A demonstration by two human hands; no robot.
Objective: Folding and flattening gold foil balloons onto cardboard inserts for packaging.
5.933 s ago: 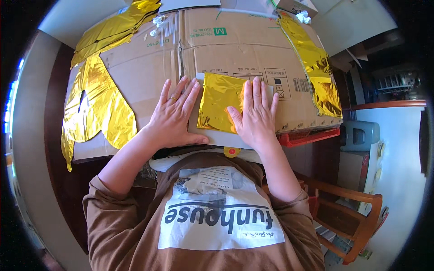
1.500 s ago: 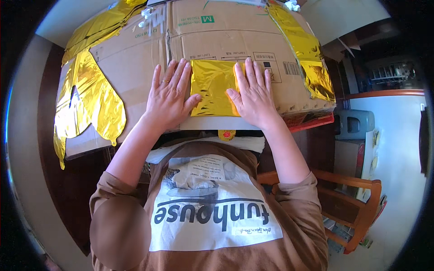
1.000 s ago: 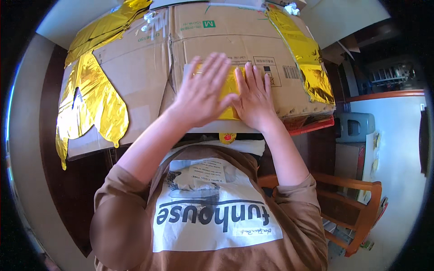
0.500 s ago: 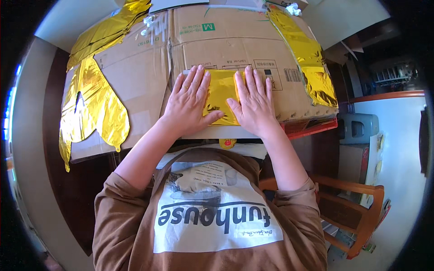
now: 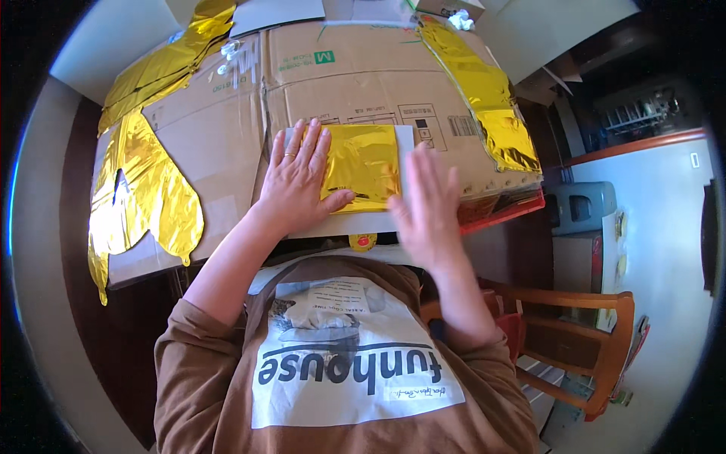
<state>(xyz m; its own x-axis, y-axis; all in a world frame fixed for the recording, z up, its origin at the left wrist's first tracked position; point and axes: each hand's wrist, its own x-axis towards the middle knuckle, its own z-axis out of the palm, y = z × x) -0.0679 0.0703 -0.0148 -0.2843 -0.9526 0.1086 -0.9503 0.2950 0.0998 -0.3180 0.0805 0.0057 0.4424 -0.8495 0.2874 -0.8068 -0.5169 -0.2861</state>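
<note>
A shiny gold foil piece (image 5: 364, 163), folded to a rectangle, lies flat on a white sheet or board (image 5: 406, 144) at the near edge of the cardboard-covered table. My left hand (image 5: 299, 178) rests flat across the foil's left side, palm down with fingers stretched out. Just right of the foil, my right hand (image 5: 429, 208) is raised off it and smeared by motion; its fingers are extended and nothing shows in them.
Large flattened cardboard (image 5: 340, 87) covers the table. Deflated gold foil shapes drape over its left side (image 5: 155, 181) and lie along its right (image 5: 484, 98). A wooden chair (image 5: 575, 348) stands at the right, near a grey-blue plastic stool (image 5: 586, 208).
My right hand has lifted away from the foil and moved rightward, uncovering the foil's right edge and the white sheet. My left hand stays flat on the foil. The whole view has shifted slightly.
</note>
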